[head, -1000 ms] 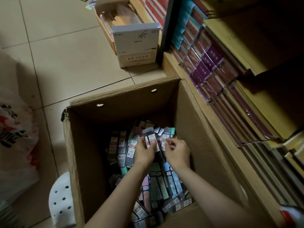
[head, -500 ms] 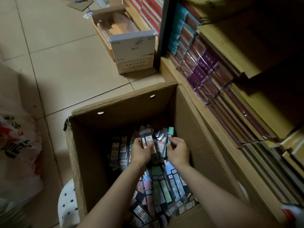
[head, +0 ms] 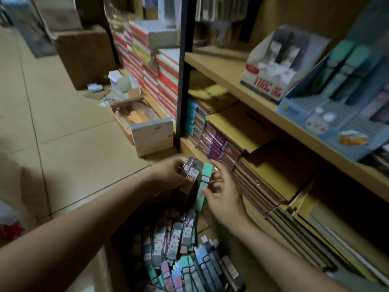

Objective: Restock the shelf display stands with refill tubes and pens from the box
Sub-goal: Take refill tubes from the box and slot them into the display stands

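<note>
Both arms are stretched out over the box [head: 212, 239], hands raised above the pile. The left hand [head: 172, 175] has its grip curled round a small bunch of refill tubes [head: 192, 171], held upright. Just right of that grip, the right hand [head: 223, 191] pinches a mint-green tube [head: 203, 186] with thumb and fingers. Below the grips, more tubes fill the box, blurry though. The display stands [head: 280, 62] sit up and right on the shelf [head: 223, 68], labels unreadable.
</note>
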Demonstrator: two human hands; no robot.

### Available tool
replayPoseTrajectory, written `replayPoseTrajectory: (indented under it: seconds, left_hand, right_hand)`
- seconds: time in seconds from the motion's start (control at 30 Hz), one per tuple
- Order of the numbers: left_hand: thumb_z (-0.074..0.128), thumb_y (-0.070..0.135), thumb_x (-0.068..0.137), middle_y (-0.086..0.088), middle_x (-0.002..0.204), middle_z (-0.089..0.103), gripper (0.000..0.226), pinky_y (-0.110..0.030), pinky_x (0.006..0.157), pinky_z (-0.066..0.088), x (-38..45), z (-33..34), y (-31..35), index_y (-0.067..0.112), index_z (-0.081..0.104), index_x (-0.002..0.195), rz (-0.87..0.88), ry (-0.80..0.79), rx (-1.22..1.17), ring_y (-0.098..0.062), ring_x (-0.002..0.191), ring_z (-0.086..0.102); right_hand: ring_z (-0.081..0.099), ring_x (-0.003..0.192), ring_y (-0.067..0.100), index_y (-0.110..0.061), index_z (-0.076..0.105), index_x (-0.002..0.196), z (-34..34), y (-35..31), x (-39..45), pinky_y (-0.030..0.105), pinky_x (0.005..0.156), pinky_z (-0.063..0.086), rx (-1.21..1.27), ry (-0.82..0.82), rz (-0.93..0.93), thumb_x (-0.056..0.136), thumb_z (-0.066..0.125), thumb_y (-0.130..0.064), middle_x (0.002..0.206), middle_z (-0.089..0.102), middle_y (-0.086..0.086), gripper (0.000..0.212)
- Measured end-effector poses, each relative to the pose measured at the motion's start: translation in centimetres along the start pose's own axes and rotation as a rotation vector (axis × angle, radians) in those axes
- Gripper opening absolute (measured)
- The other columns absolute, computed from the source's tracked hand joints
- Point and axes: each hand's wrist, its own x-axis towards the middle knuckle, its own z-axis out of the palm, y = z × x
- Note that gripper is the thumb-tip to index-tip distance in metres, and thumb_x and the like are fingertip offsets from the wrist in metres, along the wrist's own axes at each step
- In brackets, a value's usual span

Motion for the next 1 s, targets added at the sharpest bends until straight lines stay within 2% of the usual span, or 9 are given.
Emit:
replayPoseTrajectory:
  seconds: [0.07,0.13,0.27,0.4,0.53,0.63,0.73,0.9,1.0]
  left_hand:
    - [0.074,0.017,0.083,0.001,0.097,0.068,0.024,-0.031,0.073,0.056,-1.5,-0.6,3.3,0.024,0.058,0.099,0.090,0.044,-0.055,-0.012,0.085,0.067]
    - [0.072,0.015,0.084,-0.003,0.098,0.071,0.026,-0.035,0.070,0.059,-2.9,-0.9,6.0,0.020,0.059,0.106,0.164,0.017,-0.192,-0.016,0.085,0.071]
    - [0.067,0.012,0.086,-0.008,0.106,0.069,0.031,-0.033,0.063,0.057,-5.2,0.1,11.2,0.015,0.058,0.116,0.281,-0.063,-0.378,-0.021,0.088,0.072]
    - [0.068,0.011,0.085,-0.009,0.103,0.069,0.028,-0.035,0.060,0.059,-6.5,2.3,14.8,0.014,0.060,0.111,0.347,-0.150,-0.461,-0.023,0.086,0.073]
    - [0.068,0.009,0.086,-0.006,0.097,0.071,0.024,-0.041,0.068,0.059,-6.8,3.9,16.9,0.014,0.061,0.108,0.409,-0.158,-0.513,-0.022,0.089,0.071]
    - [0.067,0.009,0.087,-0.007,0.102,0.070,0.027,-0.044,0.073,0.059,-6.7,4.9,18.1,0.014,0.059,0.112,0.408,-0.172,-0.528,-0.023,0.092,0.070]
    - [0.067,0.011,0.087,-0.007,0.110,0.068,0.031,-0.044,0.075,0.059,-6.5,5.5,18.8,0.018,0.058,0.115,0.418,-0.198,-0.518,-0.025,0.098,0.068]
    - [0.067,0.011,0.086,-0.005,0.110,0.067,0.028,-0.044,0.078,0.057,-5.7,5.5,19.2,0.024,0.058,0.110,0.422,-0.205,-0.542,-0.024,0.100,0.066]
    - [0.066,0.010,0.087,-0.007,0.113,0.066,0.034,-0.047,0.082,0.057,-5.3,5.0,19.3,0.020,0.056,0.119,0.420,-0.188,-0.555,-0.027,0.102,0.065]
  right_hand:
    - [0.064,0.096,-0.001,-0.070,0.039,0.113,-2.9,-3.5,0.5,0.020,0.072,0.058,-0.007,0.118,-0.135,0.081,0.074,-0.006,0.109,0.056,-0.017,0.079]
    - [0.065,0.095,-0.006,-0.061,0.045,0.113,-5.9,-6.7,0.8,0.016,0.067,0.057,0.005,0.209,-0.230,0.081,0.075,-0.007,0.107,0.060,-0.018,0.070]
    - [0.070,0.087,0.002,-0.040,0.049,0.111,-12.5,-12.4,0.5,0.022,0.069,0.059,-0.054,0.391,-0.365,0.086,0.073,-0.018,0.100,0.068,-0.010,0.041]
    - [0.070,0.081,-0.001,-0.035,0.052,0.103,-18.9,-17.1,-0.7,0.018,0.064,0.057,-0.179,0.538,-0.446,0.090,0.068,-0.021,0.087,0.070,-0.018,0.025]
    - [0.071,0.078,0.010,-0.024,0.053,0.097,-24.4,-20.7,-1.0,0.035,0.067,0.061,-0.422,0.625,-0.440,0.090,0.068,-0.020,0.090,0.068,-0.005,0.017]
    - [0.063,0.074,0.002,-0.020,0.054,0.093,-26.8,-22.4,-0.2,0.013,0.058,0.049,-0.662,0.700,-0.402,0.088,0.070,-0.021,0.082,0.061,-0.012,0.016]
    - [0.057,0.068,0.004,-0.019,0.057,0.093,-27.5,-22.6,1.3,0.014,0.052,0.041,-0.791,0.712,-0.309,0.087,0.070,-0.022,0.080,0.060,-0.008,0.015]
    - [0.062,0.088,0.019,-0.018,0.062,0.095,-26.1,-22.4,4.8,0.025,0.068,0.049,-0.818,0.685,-0.235,0.086,0.072,-0.022,0.098,0.064,0.004,0.013]
    - [0.063,0.089,0.019,-0.018,0.061,0.094,-24.8,-22.1,6.8,0.029,0.074,0.053,-0.776,0.685,-0.215,0.087,0.071,-0.019,0.101,0.065,0.006,0.013]
